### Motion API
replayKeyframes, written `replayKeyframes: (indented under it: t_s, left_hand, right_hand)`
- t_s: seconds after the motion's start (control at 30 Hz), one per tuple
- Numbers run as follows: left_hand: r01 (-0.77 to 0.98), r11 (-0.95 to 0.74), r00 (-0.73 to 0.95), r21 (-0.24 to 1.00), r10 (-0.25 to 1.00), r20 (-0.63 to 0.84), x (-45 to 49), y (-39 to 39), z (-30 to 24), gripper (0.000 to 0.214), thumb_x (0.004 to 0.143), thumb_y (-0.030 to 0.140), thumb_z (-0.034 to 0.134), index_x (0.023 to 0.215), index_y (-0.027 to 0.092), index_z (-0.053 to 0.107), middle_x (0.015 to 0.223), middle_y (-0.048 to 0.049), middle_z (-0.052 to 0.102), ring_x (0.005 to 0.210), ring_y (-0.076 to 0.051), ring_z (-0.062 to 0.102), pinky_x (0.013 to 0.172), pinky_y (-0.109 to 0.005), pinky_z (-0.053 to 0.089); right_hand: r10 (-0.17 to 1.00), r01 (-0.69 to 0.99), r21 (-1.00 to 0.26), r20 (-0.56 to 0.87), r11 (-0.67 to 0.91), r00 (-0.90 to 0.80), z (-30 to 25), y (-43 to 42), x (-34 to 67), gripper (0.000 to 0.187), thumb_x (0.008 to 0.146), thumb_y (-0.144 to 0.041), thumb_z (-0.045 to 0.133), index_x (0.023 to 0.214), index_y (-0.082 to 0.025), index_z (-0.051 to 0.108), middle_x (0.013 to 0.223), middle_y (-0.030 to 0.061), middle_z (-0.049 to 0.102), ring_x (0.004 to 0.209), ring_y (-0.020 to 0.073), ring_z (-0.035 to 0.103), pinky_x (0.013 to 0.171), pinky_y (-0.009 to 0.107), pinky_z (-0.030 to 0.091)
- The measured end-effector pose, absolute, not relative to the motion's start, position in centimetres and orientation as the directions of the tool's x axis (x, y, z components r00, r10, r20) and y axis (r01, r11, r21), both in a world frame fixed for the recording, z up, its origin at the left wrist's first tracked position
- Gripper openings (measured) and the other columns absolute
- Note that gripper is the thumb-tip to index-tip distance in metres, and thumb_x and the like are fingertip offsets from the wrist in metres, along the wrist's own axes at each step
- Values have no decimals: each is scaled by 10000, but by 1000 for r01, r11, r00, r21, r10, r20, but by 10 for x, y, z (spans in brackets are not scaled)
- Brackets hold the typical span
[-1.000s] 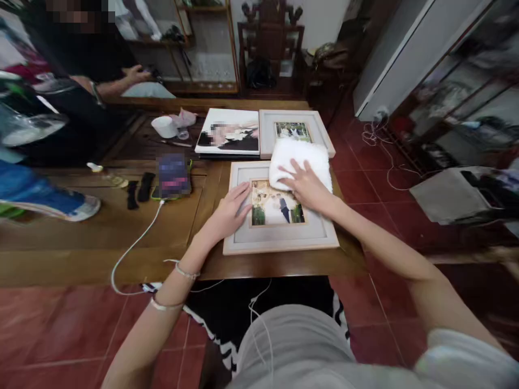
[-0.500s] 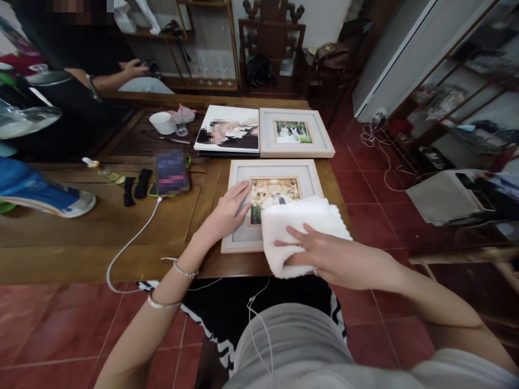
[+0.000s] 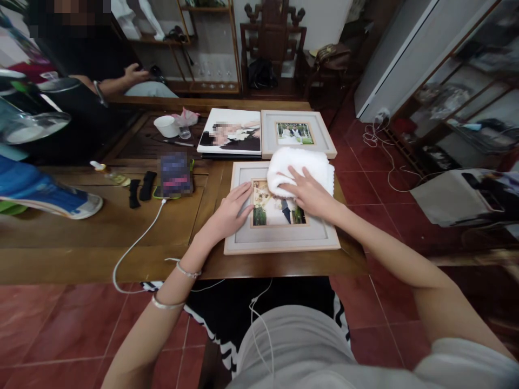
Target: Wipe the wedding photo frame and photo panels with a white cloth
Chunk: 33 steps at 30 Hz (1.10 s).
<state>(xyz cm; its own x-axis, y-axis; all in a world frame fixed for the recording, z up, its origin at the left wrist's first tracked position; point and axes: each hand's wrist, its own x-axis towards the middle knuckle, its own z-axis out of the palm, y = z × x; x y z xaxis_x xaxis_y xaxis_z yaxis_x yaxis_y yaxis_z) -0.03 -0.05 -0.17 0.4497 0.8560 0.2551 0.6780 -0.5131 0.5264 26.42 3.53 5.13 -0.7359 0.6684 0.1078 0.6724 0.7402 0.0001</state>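
A light wooden picture frame (image 3: 284,240) with a photo in its middle lies flat near the front edge of the brown wooden table (image 3: 101,227). My left hand (image 3: 230,209) rests flat on the frame's left side, fingers stretched out. My right hand (image 3: 307,192) presses a folded white towel (image 3: 298,165) onto the frame's upper right corner, fingers spread over the cloth.
Behind lie a second framed photo (image 3: 295,135) and a large photo print (image 3: 231,132). To the left are a phone (image 3: 175,175) on a white cable, black straps, a small bottle and a white cup (image 3: 166,125). Another person's arm (image 3: 117,81) is at the far left.
My right hand slid the towel from the frame's upper right down to its front right corner, then back up to the upper right. My left hand stayed on the frame.
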Motion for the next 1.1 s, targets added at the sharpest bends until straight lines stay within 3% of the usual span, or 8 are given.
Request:
replayKeyframes:
  t_s: [0.17, 0.37, 0.57, 0.73, 0.8, 0.9, 1.1]
  left_hand:
    - [680, -507, 435, 530, 861, 265, 0, -1, -2, 518, 961, 352, 440, 1435, 144, 414, 1513, -162, 379, 1414, -282, 329, 1143, -545, 293]
    - [676, -507, 420, 535, 861, 286, 2, -1, -4, 509, 965, 325, 434, 1436, 134, 411, 1505, -153, 396, 1411, -260, 337, 1156, -508, 292]
    - [684, -508, 412, 524, 861, 297, 2, -1, -7, 479, 980, 315, 395, 1424, 139, 425, 1507, -154, 392, 1412, -257, 336, 1150, -505, 306]
    - [678, -528, 432, 512, 849, 303, 2, -1, -5, 489, 984, 324, 381, 1432, 132, 411, 1508, -162, 389, 1414, -262, 331, 1154, -506, 297]
    - [677, -531, 437, 510, 847, 301, 2, -1, -4, 491, 983, 325, 377, 1436, 136, 406, 1511, -158, 385, 1416, -264, 327, 1155, -510, 294]
    - [678, -528, 442, 511, 849, 290, 2, -1, -3, 488, 987, 304, 348, 1438, 128, 403, 1513, -156, 382, 1418, -260, 323, 1159, -509, 291]
    - [673, -533, 450, 513, 845, 289, 1, -1, -3, 494, 986, 307, 358, 1430, 95, 415, 1505, -175, 387, 1417, -263, 324, 1166, -491, 286]
  right_hand:
    - [716, 729, 44, 155, 683, -680, 49, 60, 261, 660, 736, 69, 402, 1341, -163, 528, 1543, 109, 342, 1447, 392, 174, 1080, 716, 200]
    - [660, 660, -41, -22, 750, -751, 60, 14, 254, 655, 731, 73, 406, 1306, -197, 566, 1512, 96, 402, 1430, 390, 228, 1062, 697, 256]
    - [438, 474, -278, -184, 836, -880, 101, -57, 262, 621, 728, 81, 428, 1230, -237, 611, 1480, 70, 455, 1396, 332, 342, 1069, 594, 359]
    - [256, 332, -415, -228, 847, -939, 119, -78, 261, 619, 693, 94, 434, 1191, -218, 631, 1476, 51, 463, 1428, 303, 288, 1122, 558, 326]
    - [285, 357, -451, -222, 818, -933, 113, -72, 259, 644, 686, 91, 434, 1211, -231, 624, 1479, 46, 458, 1431, 272, 286, 1143, 530, 306]
    - [426, 469, -430, -197, 772, -883, 94, -55, 255, 669, 711, 73, 435, 1281, -242, 587, 1487, 66, 446, 1439, 244, 267, 1156, 490, 292]
    - [590, 579, -169, 19, 798, -807, 53, -7, 248, 647, 730, 78, 437, 1298, -203, 570, 1528, 86, 376, 1457, 326, 186, 1123, 641, 228]
